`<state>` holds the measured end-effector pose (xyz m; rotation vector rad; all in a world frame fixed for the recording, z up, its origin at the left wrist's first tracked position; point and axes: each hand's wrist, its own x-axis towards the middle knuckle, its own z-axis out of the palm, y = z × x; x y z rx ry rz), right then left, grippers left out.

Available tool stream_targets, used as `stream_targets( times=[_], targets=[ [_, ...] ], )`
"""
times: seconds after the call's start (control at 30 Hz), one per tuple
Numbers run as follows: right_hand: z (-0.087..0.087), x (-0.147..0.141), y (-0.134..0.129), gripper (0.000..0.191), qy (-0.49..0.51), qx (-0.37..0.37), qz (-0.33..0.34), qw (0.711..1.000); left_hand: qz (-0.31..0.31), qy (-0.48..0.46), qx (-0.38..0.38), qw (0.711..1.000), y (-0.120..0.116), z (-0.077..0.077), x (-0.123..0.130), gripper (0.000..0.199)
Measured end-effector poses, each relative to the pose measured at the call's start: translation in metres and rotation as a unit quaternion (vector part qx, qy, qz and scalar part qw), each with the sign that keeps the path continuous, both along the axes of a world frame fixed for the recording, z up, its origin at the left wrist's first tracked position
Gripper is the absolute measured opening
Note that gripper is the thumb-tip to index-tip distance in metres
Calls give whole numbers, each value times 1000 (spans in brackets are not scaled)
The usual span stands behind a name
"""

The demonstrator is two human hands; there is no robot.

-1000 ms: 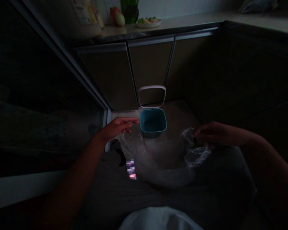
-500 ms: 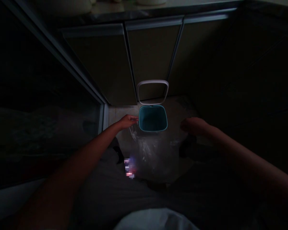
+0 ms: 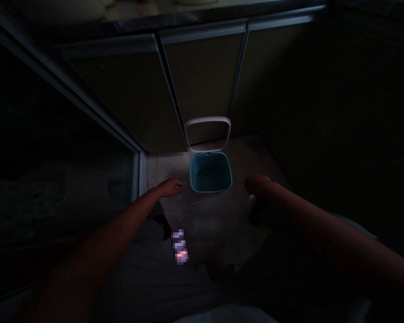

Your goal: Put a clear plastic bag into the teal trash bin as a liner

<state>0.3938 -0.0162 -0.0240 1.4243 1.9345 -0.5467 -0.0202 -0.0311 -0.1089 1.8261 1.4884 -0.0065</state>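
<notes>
Dimly lit as the scene is, both arms reach forward and down from the bottom of the view, one to each side of a small teal bin [image 3: 210, 174] standing on the tiled floor [image 3: 161, 168]. Its pale lid frame [image 3: 207, 133] stands hinged upright at the back rim, so the square mouth lies open. The left hand [image 3: 170, 187] is just to the front left of the bin, its fingers drawn narrowly together around a faint glint of plastic, though the dark hides whether they actually grip it. The right hand [image 3: 258, 184] sits to the bin's right, slightly curled, and its fingertips are lost in shadow, so I cannot tell what it holds. Between and below them, a clear plastic bag [image 3: 208, 215] barely shows against the floor (only thin highlights give it away). A pixelated patch [image 3: 180, 246] lies nearer the person, and closed cabinet doors [image 3: 202, 85] rise behind the bin.
</notes>
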Motion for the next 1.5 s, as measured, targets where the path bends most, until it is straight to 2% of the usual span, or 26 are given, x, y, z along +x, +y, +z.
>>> stream_targets(
  times=[0.1,0.17,0.3,0.4,0.5,0.6,0.67,0.77,0.9,0.97,1.07,1.17,1.27,1.33,1.5],
  targets=[
    [-4,0,5,25,3,-7,-4,1000,10,41,5,999,0,2,-4,40],
    [-2,2,8,28,20,0,-5,1000,22,46,44,998,1,8,-6,32],
    [14,12,25,33,98,107,-66,987,57,46,168,983,3,35,0,25],
    [29,16,53,30,200,182,-136,953,60,25,191,979,2,59,12,27],
    [45,8,91,32,304,186,-239,903,25,7,152,988,-1,75,26,30],
    [58,-13,126,52,387,159,-333,845,-29,10,118,993,-5,80,37,29],
    [64,-27,144,65,407,157,-355,827,-63,31,105,992,-7,79,41,30],
    [66,-40,162,72,393,161,-329,843,-98,64,92,989,-9,77,44,30],
    [66,-41,171,62,372,198,-265,868,-118,77,80,987,-10,72,42,28],
    [66,-37,168,50,368,210,-262,867,-125,81,74,986,-10,69,39,27],
    [66,-31,153,31,371,176,-243,879,-129,81,66,986,-10,64,34,28],
    [59,-23,121,23,330,150,-147,920,-119,76,63,988,-9,60,30,28],
    [44,-15,78,19,254,146,-29,956,-119,69,64,988,-10,57,29,29],
    [29,-11,50,17,202,127,19,971,-127,68,64,988,-12,56,31,29],
    [-6,-11,4,23,135,56,58,988,-123,47,64,989,-21,65,42,24]
  ],
)
